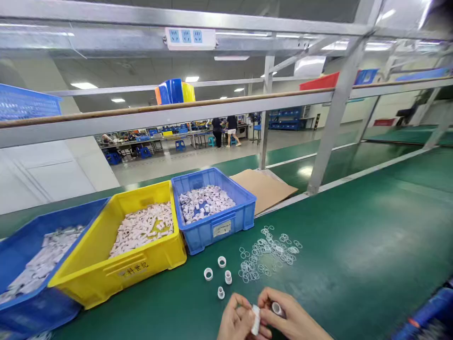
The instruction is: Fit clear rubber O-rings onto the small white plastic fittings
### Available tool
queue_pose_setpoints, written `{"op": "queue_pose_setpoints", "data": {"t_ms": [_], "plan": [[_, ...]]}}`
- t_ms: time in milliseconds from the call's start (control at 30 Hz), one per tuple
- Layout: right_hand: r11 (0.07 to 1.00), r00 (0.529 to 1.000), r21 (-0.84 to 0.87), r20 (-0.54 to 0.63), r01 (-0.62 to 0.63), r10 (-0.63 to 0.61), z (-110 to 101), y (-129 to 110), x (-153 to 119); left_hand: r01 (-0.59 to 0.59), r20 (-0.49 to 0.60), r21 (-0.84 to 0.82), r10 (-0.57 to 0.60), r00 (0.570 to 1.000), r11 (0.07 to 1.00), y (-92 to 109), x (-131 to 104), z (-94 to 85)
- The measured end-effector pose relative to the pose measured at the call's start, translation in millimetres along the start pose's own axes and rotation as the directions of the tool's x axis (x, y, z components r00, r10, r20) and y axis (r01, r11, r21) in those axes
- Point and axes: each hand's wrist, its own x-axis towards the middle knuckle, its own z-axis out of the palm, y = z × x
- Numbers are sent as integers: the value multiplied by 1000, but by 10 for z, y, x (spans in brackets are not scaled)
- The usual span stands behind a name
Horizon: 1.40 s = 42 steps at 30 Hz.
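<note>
Between the fingertips of both hands is a small white plastic piece. My left hand pinches it from the left, and my right hand grips its other side with thumb and forefinger. A second part, a white hollow tube fitting, is tucked in the curl of my right hand. Just beyond the hands stand two white fittings and two white rings. Many thin clear rings lie scattered on the green bench top.
A blue bin and a yellow bin hold white parts, with another blue bin at the left. Cardboard lies behind. A metal frame post rises beyond the bench. People stand far off.
</note>
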Motion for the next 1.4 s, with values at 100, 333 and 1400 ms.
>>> {"op": "queue_pose_setpoints", "data": {"t_ms": [100,333,1400], "plan": [[996,999,-83,-51,10,-14,-46,62,4,-153,-6,375,168,986,914,393,-98,40],[982,992,-189,-123,-26,2,-110,159,30,-177,62,946,387,920,271,1113,-291,-132],[701,967,-669,216,247,-135,-44,-118,1767,-118,-19,941,397,918,319,264,-38,-912]]}}
